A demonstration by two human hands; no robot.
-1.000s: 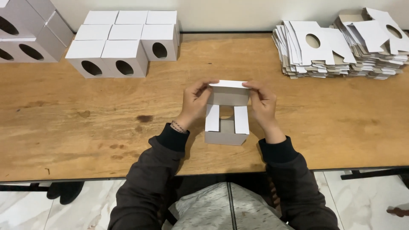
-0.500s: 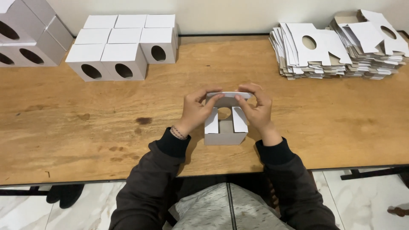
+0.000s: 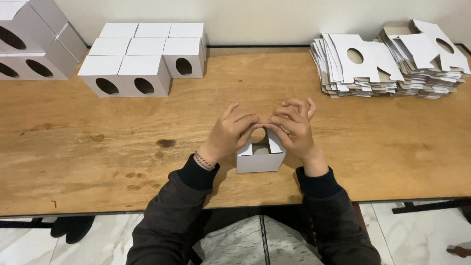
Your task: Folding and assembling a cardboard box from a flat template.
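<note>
Wooden table (image 3: pixel 98 147), both hands (left hand (image 3: pixel 229 135), right hand (image 3: pixel 293 130)) pinching white box (image 3: pixel 260 159)

Two hands (image 3: pixel 230 135), one open box (image 3: pixel 260 159); two flat-blank stacks (image 3: pixel 363 68)

We observed a wooden table (image 3: pixel 98 147) bearing folded white boxes (image 3: pixel 142 59), flat cardboard stacks (image 3: pixel 387 64), and one half-assembled box (image 3: pixel 260 159).

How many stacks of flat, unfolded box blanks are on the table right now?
2. Both sit at the far right of the table: the left stack and, touching it, the right stack, close to the frame edge. More may lie out of view.
</note>
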